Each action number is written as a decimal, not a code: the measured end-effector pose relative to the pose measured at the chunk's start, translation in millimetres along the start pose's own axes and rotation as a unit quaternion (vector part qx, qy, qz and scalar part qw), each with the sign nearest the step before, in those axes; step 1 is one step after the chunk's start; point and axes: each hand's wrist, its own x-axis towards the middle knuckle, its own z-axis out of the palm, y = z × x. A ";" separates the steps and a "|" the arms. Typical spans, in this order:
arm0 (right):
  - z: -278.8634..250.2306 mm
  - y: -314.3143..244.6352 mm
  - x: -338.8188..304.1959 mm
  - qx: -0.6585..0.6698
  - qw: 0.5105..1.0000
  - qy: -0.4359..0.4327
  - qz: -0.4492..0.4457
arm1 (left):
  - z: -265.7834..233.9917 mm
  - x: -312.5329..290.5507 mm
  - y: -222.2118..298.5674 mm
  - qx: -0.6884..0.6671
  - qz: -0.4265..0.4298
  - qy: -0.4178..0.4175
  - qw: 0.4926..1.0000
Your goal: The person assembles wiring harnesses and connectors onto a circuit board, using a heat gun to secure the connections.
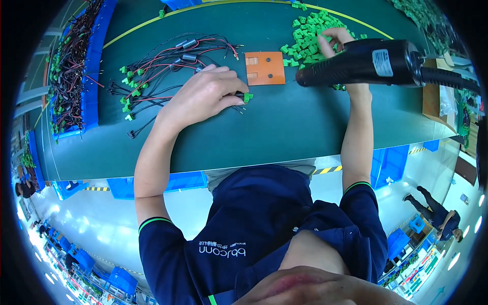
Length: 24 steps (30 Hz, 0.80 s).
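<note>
My left hand (213, 91) is closed over the green bench, pinching a green connector (247, 97) with dark wire running under its fingers. Beside it lies a bundle of black and red wire harnesses (168, 68) with green connector ends and dark cylindrical parts. My right hand (335, 40) reaches to the edge of a heap of loose green connectors (312, 33). Its thumb and forefinger curl together; whatever is between them I cannot make out. A black power screwdriver (366, 63) with a cable covers its palm. An orange block fixture (265, 68) sits between my hands.
A blue bin (94, 76) full of wire harnesses stands at the left end of the bench (244, 137). At the right are a cardboard box (438, 96) and a mass of green parts (422, 20). Another person (442, 218) is on the floor at right, away from the bench.
</note>
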 end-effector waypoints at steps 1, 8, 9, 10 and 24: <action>-0.8 3.6 0.3 0.081 0.995 0.030 0.048 | -1.1 1.1 -1.8 -0.001 0.002 0.000 1.000; -12.5 -18.1 17.2 0.281 0.939 0.163 0.111 | -15.3 -1.8 0.5 -0.209 -0.094 0.000 0.973; -15.1 -17.6 16.3 0.265 0.937 0.201 0.108 | -17.0 -0.3 6.1 -0.272 -0.232 -0.033 0.933; -14.0 -10.4 12.9 0.305 0.919 0.235 0.082 | -15.4 1.3 6.6 -0.233 -0.210 -0.020 0.949; 29.3 -136.1 -1.7 0.299 0.941 0.025 -0.157 | 7.2 0.8 -6.6 0.061 0.020 0.107 0.992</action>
